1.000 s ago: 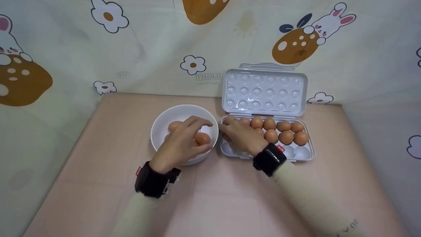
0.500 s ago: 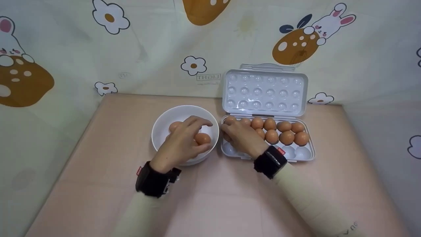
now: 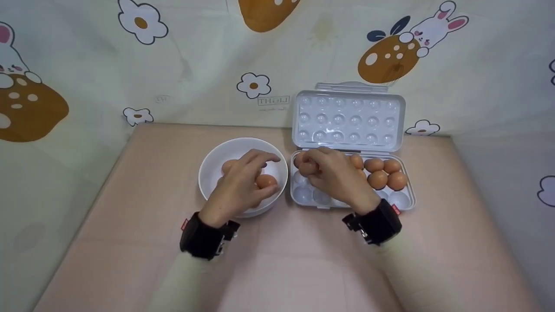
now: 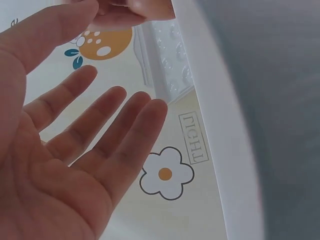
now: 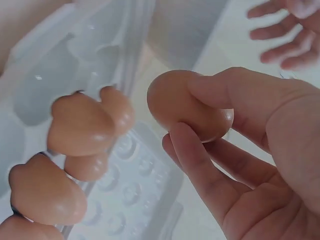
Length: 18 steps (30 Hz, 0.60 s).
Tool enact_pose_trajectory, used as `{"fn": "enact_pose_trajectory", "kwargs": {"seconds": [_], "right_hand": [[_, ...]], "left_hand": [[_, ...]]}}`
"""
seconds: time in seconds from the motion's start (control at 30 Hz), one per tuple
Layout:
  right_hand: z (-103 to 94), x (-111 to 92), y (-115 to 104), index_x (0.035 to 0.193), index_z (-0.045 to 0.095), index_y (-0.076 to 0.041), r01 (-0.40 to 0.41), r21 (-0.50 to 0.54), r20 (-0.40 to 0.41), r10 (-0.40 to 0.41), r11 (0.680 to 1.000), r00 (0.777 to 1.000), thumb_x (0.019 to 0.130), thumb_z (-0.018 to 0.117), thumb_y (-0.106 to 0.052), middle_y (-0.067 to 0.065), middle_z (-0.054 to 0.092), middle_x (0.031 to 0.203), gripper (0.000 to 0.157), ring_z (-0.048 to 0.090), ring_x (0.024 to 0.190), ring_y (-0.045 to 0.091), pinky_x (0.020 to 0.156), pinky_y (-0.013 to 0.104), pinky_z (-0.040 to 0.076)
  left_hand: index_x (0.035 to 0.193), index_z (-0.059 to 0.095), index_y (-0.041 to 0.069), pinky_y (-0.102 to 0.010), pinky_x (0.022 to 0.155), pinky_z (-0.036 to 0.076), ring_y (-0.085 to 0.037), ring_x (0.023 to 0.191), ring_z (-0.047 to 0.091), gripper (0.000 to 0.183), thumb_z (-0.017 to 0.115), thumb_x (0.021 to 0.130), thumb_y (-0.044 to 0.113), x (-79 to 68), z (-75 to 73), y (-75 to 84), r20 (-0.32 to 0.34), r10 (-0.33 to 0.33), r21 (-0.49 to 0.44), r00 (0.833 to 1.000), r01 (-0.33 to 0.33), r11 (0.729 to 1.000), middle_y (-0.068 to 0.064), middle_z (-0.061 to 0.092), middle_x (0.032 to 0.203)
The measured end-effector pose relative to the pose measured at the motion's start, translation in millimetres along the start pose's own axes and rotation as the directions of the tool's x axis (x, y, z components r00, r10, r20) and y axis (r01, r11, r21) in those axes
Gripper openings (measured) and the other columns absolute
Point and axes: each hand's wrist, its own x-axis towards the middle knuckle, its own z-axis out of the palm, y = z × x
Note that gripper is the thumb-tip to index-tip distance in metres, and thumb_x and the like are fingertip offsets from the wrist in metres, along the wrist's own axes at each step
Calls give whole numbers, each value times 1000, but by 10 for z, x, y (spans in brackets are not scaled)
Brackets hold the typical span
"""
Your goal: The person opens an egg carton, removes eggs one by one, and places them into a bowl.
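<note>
Head view: right hand (image 3: 340,175) holds 1 egg (image 3: 308,169) over the left end of the egg box (image 3: 302,196); left hand (image 3: 236,188) partly hides the bowl (image 3: 210,169), so lowering it could bump the 2 visible loose eggs (image 3: 266,181).

Left wrist view: fingers (image 4: 135,150) spread, nothing held.

Right wrist view: thumb and fingers pinch the egg, clear of seated eggs (image 5: 82,125). Risk: smooth shell slips if the pinch slackens, cracking it or neighbours.

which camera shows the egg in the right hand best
The right wrist view: the egg is large and close there, gripped by the right hand. The head view shows it small, partly covered by that hand. The left wrist view may show only a cut-off bit at the top edge.
</note>
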Motion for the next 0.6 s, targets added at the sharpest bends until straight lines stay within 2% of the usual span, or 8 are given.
{"fn": "enact_pose_trajectory", "kwargs": {"seconds": [0.1, 0.2, 0.3, 0.43, 0.6], "right_hand": [[-106, -41, -35, 112, 73, -8, -69, 75, -43, 72, 995, 996, 82, 80, 3, 2, 71, 97, 32, 65, 84, 16, 75, 33, 59], [-174, -83, -65, 113, 73, -7, -122, 185, -81, 139, 975, 987, 83, 82, -1, 3, 73, 103, 32, 70, 86, 15, 78, 32, 63], [-198, -136, -97, 115, 72, -6, -173, 315, -94, 212, 933, 973, 85, 84, -3, 5, 74, 109, 33, 73, 92, 15, 82, 29, 63], [-191, -208, -141, 120, 71, -6, -218, 437, -92, 285, 873, 954, 86, 87, -5, 7, 74, 117, 37, 74, 102, 19, 85, 26, 62], [-163, -269, -167, 124, 70, -4, -215, 574, -78, 314, 790, 946, 88, 87, -9, 9, 72, 121, 40, 74, 104, 23, 87, 31, 63]], "left_hand": [[137, 65, 21, -41, 94, 46, -16, 114, 64, 53, 85, 87, 19, 12, 12, 14, -1, 5, 3, 1000, -5, 1000, 3, 65, 131], [139, 63, 19, -35, 92, 53, -16, 117, 63, 57, 86, 87, 16, 18, 27, 25, -14, 37, -21, 999, -37, 999, 1, 63, 134], [140, 62, 16, -32, 95, 55, -17, 118, 62, 60, 87, 87, 14, 24, 52, 41, -30, 78, -61, 997, -80, 995, -2, 63, 135], [142, 62, 14, -32, 100, 54, -19, 119, 61, 61, 89, 87, 15, 39, 104, 76, -52, 118, -89, 992, -122, 989, -3, 63, 134], [141, 62, 14, -29, 100, 56, -22, 118, 64, 61, 90, 87, 15, 47, 174, 132, -89, 139, -100, 986, -148, 984, -4, 63, 134]]}}
